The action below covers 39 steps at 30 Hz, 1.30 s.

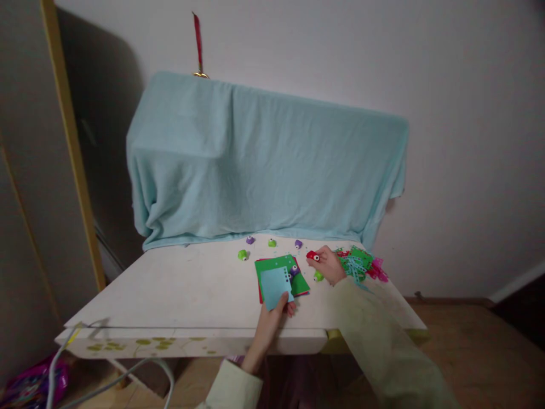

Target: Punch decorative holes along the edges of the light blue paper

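Observation:
My left hand (272, 319) pinches the lower edge of a light-blue paper sheet (275, 286), thumb on top. Small holes run along the sheet's right edge. Beneath it lie a green sheet (270, 263) and a red one (259, 291), partly covered. In the fingers of my right hand (330, 266) is a small red hole punch (312, 255) with a white eye on it, held above the table to the right of the sheets. A purple punch (294, 270) rests on the green sheet, and a green punch (318, 276) sits just below my right hand.
Along the back of the white table (170, 289) stand green punches (242, 255) and purple punches (298, 243), with tiny paper bits nearby. Perforated paper scraps (361, 262) are heaped at the right. A light-blue cloth (272, 165) drapes behind. A pale cable (123, 375) hangs at the front left.

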Each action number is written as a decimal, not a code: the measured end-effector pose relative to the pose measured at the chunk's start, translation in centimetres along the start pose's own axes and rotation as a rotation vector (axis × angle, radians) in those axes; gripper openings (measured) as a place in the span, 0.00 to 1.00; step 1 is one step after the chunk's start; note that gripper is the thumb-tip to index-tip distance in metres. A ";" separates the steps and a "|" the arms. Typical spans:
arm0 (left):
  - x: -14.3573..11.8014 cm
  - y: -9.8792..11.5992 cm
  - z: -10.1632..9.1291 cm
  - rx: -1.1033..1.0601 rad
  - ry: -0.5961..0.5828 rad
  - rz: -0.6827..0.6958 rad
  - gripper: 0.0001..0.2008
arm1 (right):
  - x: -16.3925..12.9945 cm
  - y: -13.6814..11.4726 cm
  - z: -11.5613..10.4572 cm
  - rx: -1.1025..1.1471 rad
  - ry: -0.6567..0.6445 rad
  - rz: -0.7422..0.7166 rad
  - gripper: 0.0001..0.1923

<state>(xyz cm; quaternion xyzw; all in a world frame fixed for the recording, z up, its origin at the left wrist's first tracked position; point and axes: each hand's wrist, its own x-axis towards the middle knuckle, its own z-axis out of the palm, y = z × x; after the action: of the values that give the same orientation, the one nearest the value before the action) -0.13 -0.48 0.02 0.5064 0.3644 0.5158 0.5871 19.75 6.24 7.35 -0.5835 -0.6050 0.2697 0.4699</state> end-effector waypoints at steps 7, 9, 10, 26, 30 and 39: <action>0.1 0.1 -0.1 0.017 0.012 -0.045 0.20 | -8.2 -0.8 1.2 0.404 -0.146 0.151 0.18; 0.0 0.2 0.0 0.008 0.015 -0.050 0.20 | -9.5 0.1 1.6 0.441 -0.179 0.243 0.16; 0.0 0.3 0.0 0.003 0.015 -0.055 0.20 | -9.9 0.6 1.8 0.461 -0.178 0.280 0.16; 0.0 -0.1 -0.1 0.045 0.028 -0.055 0.21 | -9.6 1.5 2.8 0.895 0.005 0.453 0.16; 0.0 0.3 0.1 0.043 0.019 -0.069 0.22 | -10.3 0.9 3.0 0.905 -0.034 0.452 0.16; -0.1 0.1 -0.1 0.091 0.026 -0.037 0.20 | -9.6 0.7 3.4 0.527 -0.011 0.308 0.24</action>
<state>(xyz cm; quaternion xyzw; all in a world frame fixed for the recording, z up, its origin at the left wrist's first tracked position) -0.25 -0.58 0.10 0.5191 0.4042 0.4944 0.5681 15.85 -2.15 2.89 -0.5249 -0.4211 0.4888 0.5552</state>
